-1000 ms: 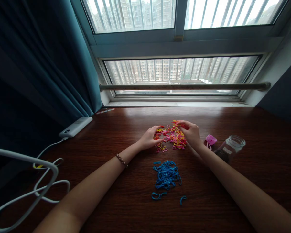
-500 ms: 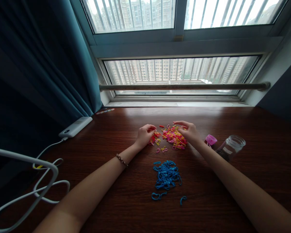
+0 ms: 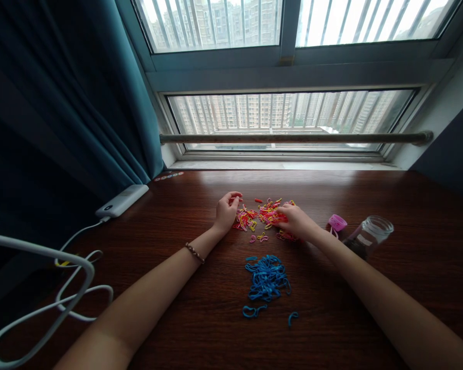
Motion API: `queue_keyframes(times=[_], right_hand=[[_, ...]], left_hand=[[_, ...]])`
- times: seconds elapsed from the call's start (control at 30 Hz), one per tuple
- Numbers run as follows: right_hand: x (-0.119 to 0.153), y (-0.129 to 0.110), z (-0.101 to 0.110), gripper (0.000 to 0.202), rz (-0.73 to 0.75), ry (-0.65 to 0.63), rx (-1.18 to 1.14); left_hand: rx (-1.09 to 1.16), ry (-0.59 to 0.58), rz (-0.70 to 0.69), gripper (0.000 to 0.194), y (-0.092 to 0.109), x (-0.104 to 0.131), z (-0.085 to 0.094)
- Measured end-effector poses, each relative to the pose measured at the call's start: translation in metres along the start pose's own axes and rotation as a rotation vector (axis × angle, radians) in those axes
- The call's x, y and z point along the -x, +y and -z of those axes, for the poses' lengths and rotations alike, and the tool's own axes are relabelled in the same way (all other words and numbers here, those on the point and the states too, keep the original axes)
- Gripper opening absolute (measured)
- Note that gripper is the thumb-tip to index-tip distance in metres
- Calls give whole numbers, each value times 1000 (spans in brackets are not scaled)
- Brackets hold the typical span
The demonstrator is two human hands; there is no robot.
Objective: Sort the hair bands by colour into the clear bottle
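Mixed bands [image 3: 268, 211] lie between our half-curled left hand [image 3: 227, 211] and bent, touching right hand [image 3: 296, 222]; holds we can't tell.

The table [image 3: 200, 318] holds multicoloured bands [image 3: 246, 218], blue bands [image 3: 268, 277], a jar [image 3: 370, 234].

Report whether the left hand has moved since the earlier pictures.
Yes: judged against the blue bands, the left hand has shifted to the left and slightly farther from them.
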State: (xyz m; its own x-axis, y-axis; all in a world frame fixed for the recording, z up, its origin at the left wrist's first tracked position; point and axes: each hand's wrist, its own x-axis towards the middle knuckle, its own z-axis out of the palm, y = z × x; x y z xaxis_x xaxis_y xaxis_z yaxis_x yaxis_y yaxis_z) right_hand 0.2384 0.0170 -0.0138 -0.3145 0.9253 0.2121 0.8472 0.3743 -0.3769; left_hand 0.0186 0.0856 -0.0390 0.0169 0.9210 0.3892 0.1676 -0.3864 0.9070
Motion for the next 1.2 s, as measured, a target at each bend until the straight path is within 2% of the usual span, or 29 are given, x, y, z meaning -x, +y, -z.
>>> queue_keyframes(times=[0.13,0.2,0.37,0.47,0.6,0.67,0.73,0.8,0.87,0.93,0.97,1.07,1.13,1.2], right_hand=[[-3,-5,10,19,-80,260,-243],[-5,-10,16,22,-93,331,-395],[-6,-21,27,27,-55,349,-622],[-6,-25,31,27,-50,361,-663],[-6,-24,41,26,-106,354,-574],[-3,-23,48,24,-162,290,-422],[1,-25,54,24,-226,153,-235],[7,-28,58,33,-296,-36,-36],[12,-31,56,50,-379,-218,143],[14,-32,49,63,-419,-340,242],[14,-32,44,63,-421,-367,255],[10,-25,28,45,-383,-309,210],[6,-19,20,28,-373,-201,146],[1,-13,16,17,-354,-55,48]], left_hand=[[-175,-58,-155,19,11,7,-1],[-250,-111,-270,20,18,11,-1],[-395,-250,-515,25,30,21,-4],[-438,-328,-586,27,33,24,-5],[-479,-331,-629,26,33,26,-5],[-514,-294,-618,23,33,26,-4],[-589,-220,-561,22,34,26,-4],[-706,-134,-444,25,35,26,-3],[-844,-81,-294,30,36,25,-3],[-977,-83,-154,36,36,24,-2],[-1029,-100,-102,39,35,23,-2],[-1050,-164,-49,42,32,20,0],[-915,-208,-92,39,30,19,0],[-674,-263,-126,36,29,19,-1]])
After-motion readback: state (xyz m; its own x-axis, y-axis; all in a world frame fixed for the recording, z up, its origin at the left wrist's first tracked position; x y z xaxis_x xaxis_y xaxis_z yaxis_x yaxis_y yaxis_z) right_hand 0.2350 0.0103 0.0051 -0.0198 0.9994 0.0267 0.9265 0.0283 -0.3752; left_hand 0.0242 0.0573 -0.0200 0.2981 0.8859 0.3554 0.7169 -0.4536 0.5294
